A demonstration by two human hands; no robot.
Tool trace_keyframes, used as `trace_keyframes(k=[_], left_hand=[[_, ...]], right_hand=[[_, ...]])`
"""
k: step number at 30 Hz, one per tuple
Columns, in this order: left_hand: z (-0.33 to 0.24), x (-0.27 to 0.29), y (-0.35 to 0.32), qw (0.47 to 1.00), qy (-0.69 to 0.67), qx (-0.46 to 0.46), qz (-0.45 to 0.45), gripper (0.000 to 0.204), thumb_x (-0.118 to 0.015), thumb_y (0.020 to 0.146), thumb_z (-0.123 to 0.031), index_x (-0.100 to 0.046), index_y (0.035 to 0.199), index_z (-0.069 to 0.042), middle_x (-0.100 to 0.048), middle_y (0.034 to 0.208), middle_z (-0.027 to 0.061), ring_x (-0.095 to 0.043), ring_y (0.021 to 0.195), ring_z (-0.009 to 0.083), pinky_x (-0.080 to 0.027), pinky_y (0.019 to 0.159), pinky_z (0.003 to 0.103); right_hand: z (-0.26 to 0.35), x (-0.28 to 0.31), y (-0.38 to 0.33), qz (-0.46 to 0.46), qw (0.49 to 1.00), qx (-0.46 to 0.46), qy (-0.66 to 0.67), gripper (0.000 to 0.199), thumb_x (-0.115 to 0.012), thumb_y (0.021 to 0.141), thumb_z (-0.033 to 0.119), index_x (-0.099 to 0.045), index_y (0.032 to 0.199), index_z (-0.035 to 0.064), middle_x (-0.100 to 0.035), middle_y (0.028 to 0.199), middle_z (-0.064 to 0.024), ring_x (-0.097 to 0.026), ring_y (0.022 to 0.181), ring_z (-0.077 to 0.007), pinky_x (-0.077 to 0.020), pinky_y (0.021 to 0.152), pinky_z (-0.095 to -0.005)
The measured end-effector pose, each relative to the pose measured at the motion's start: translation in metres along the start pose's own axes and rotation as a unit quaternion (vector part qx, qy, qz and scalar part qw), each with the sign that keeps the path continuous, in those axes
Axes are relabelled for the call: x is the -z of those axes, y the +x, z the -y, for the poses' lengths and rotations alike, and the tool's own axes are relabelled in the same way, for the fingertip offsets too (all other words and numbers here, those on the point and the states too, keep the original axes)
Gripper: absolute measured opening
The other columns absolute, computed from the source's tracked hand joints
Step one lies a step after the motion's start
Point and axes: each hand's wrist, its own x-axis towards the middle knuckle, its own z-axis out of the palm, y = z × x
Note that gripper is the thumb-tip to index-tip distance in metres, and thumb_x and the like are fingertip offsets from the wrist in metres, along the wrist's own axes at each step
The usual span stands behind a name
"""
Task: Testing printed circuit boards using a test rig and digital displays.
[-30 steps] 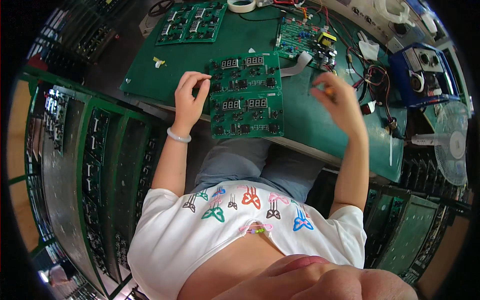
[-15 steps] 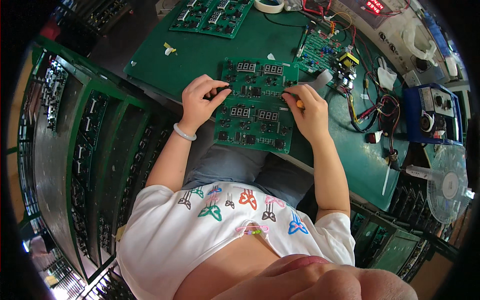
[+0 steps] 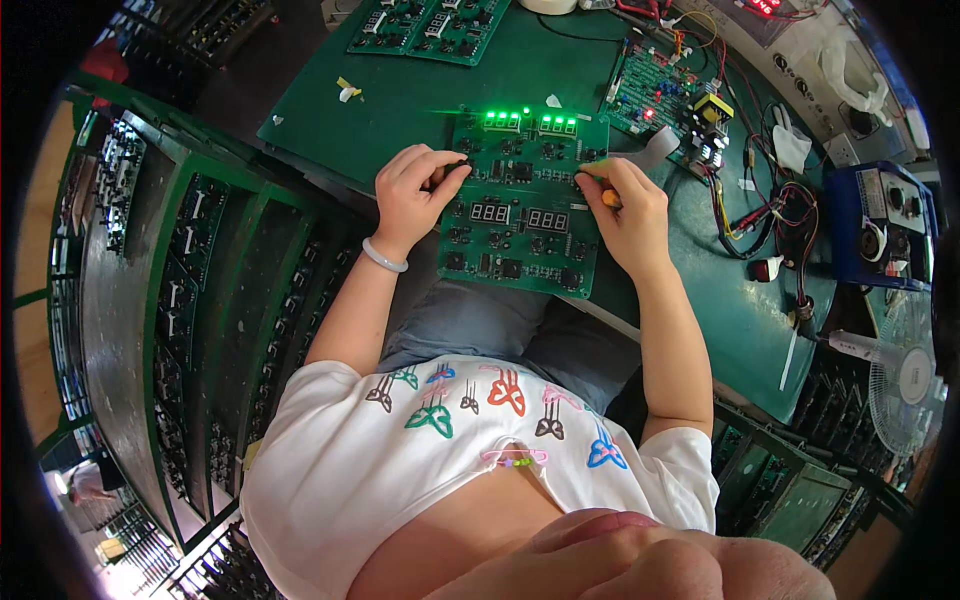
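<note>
A green circuit board panel [image 3: 545, 190] lies at the near edge of the bench, partly over my lap. It carries two pairs of digit displays. Its far pair [image 3: 530, 122] glows green, while the near pair [image 3: 520, 216] is unlit. My left hand [image 3: 418, 192] pinches at the panel's left edge, thumb and forefinger meeting on a small dark part. At the right edge my right hand [image 3: 630, 205] has its fingertips closed on the panel. A small orange piece [image 3: 611, 198], mostly hidden, is tucked in those fingers. A grey ribbon cable [image 3: 655, 148] runs off behind the panel's right side.
To the right lies a populated board [image 3: 655, 95] with a red light and wires. Beyond are a blue-cased device [image 3: 880, 225] and a fan [image 3: 905, 385]. More display boards [image 3: 430, 25] lie at the far left of the bench. Racks [image 3: 215, 300] of boards stand left.
The far pair of displays has lit up green, and a red light now shows on the board at right. Both hands keep their places on the panel; the whole view has shifted slightly.
</note>
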Motion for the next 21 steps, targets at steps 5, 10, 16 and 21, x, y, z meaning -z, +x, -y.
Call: trace_keyframes(k=[5,10,16,21], left_hand=[[-0.0005,-0.0002,0.0002,1.000,0.002,-0.001,-0.001,0.015,-0.079,0.074,-0.006,-0.071,0.086,-0.008,-0.049,0.060,0.0016,-0.047,0.053,0.0151,-0.037,0.049,0.030],[-0.0029,0.0008,0.0007,1.000,0.006,-0.006,-0.001,0.014,-0.079,0.075,-0.007,-0.071,0.086,-0.008,-0.048,0.060,0.0019,-0.047,0.053,0.0155,-0.037,0.049,0.030],[-0.0016,0.0003,-0.0018,1.000,0.012,-0.003,-0.001,0.014,-0.079,0.075,-0.007,-0.071,0.087,-0.009,-0.047,0.060,0.0018,-0.046,0.053,0.0157,-0.037,0.050,0.030],[-0.0025,-0.0002,-0.0006,1.000,0.009,-0.002,-0.002,0.014,-0.078,0.075,-0.007,-0.071,0.087,-0.009,-0.047,0.060,0.0017,-0.046,0.053,0.0155,-0.037,0.049,0.030]], right_hand=[[-0.0002,-0.0011,-0.0003,-0.007,1.000,0.007,-0.001,0.012,-0.073,0.084,0.010,-0.063,0.091,0.0063,-0.066,0.083,-0.0085,-0.065,0.066,-0.0263,-0.0505,0.057,-0.0343],[0.0012,0.0014,-0.0010,0.003,1.000,0.000,-0.011,0.012,-0.072,0.085,0.010,-0.063,0.091,0.0065,-0.066,0.082,-0.0087,-0.064,0.066,-0.0271,-0.0502,0.056,-0.0351],[0.0004,0.0001,-0.0017,0.001,1.000,0.009,-0.011,0.012,-0.072,0.085,0.011,-0.062,0.091,0.0067,-0.065,0.081,-0.0090,-0.064,0.066,-0.0285,-0.0498,0.056,-0.0368],[0.0009,0.0009,-0.0008,-0.005,1.000,0.014,-0.006,0.012,-0.071,0.085,0.011,-0.061,0.091,0.0067,-0.065,0.081,-0.0090,-0.064,0.065,-0.0288,-0.0497,0.055,-0.0367]])
